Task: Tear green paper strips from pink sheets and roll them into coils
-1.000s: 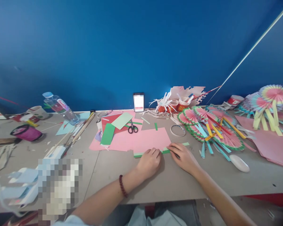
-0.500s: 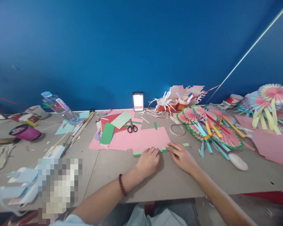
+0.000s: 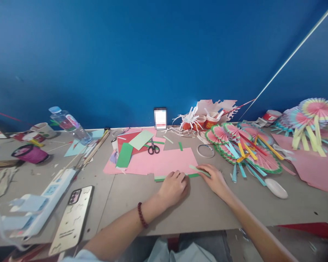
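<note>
A sheet of pink paper [image 3: 175, 158] lies flat in front of me, its near edge bordered by a dark green strip [image 3: 193, 175]. My left hand [image 3: 174, 186] is curled with its fingers closed, pressing down on that near edge. A pale green paper strip [image 3: 200, 169] is pinched between the thumb and fingers of my right hand [image 3: 214, 179], just over the sheet's right corner. The strip slants up to the left, its far end over the pink sheet. What lies beneath my left fingers is hidden.
Black scissors [image 3: 153, 148] and a green card [image 3: 124, 155] lie behind on the left. A tape roll [image 3: 205, 150] sits right of the sheet, near folded paper fans [image 3: 246, 142] and a white oval object [image 3: 276, 188]. Leftward are a phone [image 3: 72, 220], power strip [image 3: 47, 198] and bottle [image 3: 71, 125].
My right hand has taken hold of the pale green strip and turned it away from the sheet's green edge, so it now slants. My left hand stays almost in place.
</note>
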Tool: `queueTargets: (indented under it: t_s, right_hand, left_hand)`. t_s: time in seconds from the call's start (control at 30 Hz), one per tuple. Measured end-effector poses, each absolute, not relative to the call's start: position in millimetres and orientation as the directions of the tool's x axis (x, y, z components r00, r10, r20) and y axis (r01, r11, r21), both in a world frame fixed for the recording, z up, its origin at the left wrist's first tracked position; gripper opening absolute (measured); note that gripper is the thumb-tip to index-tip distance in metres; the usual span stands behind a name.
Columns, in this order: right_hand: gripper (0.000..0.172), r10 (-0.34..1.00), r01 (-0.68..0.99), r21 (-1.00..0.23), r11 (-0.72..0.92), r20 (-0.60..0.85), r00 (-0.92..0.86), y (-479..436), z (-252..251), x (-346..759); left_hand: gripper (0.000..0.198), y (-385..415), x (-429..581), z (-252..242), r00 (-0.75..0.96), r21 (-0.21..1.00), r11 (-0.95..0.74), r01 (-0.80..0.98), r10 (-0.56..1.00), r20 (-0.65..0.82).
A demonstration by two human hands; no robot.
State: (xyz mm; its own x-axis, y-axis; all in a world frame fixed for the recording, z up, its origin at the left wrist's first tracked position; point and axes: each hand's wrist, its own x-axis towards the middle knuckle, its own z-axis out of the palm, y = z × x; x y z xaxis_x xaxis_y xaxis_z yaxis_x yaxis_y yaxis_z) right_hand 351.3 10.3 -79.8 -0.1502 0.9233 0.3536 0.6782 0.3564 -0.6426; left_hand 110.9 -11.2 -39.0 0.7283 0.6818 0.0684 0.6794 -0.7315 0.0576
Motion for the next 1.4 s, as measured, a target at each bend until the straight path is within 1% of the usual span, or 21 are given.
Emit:
queueTargets:
  t_s: [0.2, 0.3, 0.4, 0.5, 0.6, 0.73, 0.9, 1.07, 1.13, 1.4]
  right_hand:
    - [0.025, 0.948, 0.631, -0.722, 0.282, 0.311, -0.068, 11.7, -71.9, 350.1]
    - [0.023, 0.957, 0.634, -0.732, 0.248, 0.288, -0.041, 12.9, -69.8, 349.3]
    - [0.024, 0.954, 0.663, -0.71, 0.239, 0.3, -0.022, 13.7, -70.6, 349.5]
    - [0.027, 0.939, 0.724, -0.646, 0.243, 0.344, -0.008, 13.2, -74.0, 351.1]
    - [0.034, 0.926, 0.776, -0.585, 0.237, 0.377, 0.001, 12.5, -78.2, 353.4]
    - [0.043, 0.924, 0.784, -0.577, 0.228, 0.381, 0.012, 14.8, -82.1, 356.9]
    - [0.048, 0.913, 0.782, -0.574, 0.243, 0.408, 0.016, 17.9, -82.2, 360.7]
    - [0.05, 0.9, 0.825, -0.505, 0.253, 0.436, -0.009, 16.9, -81.0, 360.2]
    - [0.049, 0.894, 0.827, -0.496, 0.264, 0.447, -0.017, 16.7, -80.7, 359.5]
    - [0.042, 0.899, 0.789, -0.543, 0.288, 0.437, -0.028, 19.2, -81.6, 360.8]
  left_hand:
    - [0.026, -11.6, 110.6, -36.8, 0.729, 0.054, -0.732, 0.679, 0.681, 0.069]
    - [0.026, -11.9, 110.7, -35.1, 0.728, 0.052, -0.732, 0.68, 0.682, 0.073]
    - [0.028, -11.3, 111.0, -36.8, 0.73, 0.055, -0.734, 0.677, 0.679, 0.073]
    - [0.029, -10.6, 111.2, -39.4, 0.73, 0.061, -0.734, 0.677, 0.679, 0.078]
    - [0.028, -10.5, 111.0, -39.4, 0.723, 0.064, -0.728, 0.682, 0.685, 0.084]
    - [0.028, -10.9, 110.5, -37.0, 0.722, 0.074, -0.726, 0.684, 0.688, 0.077]
    - [0.027, -11.1, 110.3, -36.5, 0.724, 0.068, -0.729, 0.681, 0.685, 0.081]
    - [0.029, -11.0, 110.5, -36.8, 0.729, 0.062, -0.734, 0.676, 0.679, 0.09]
    - [0.028, -10.8, 110.8, -37.4, 0.727, 0.062, -0.733, 0.678, 0.681, 0.094]
    - [0.027, -10.6, 110.1, -38.6, 0.73, 0.088, -0.734, 0.674, 0.679, 0.077]
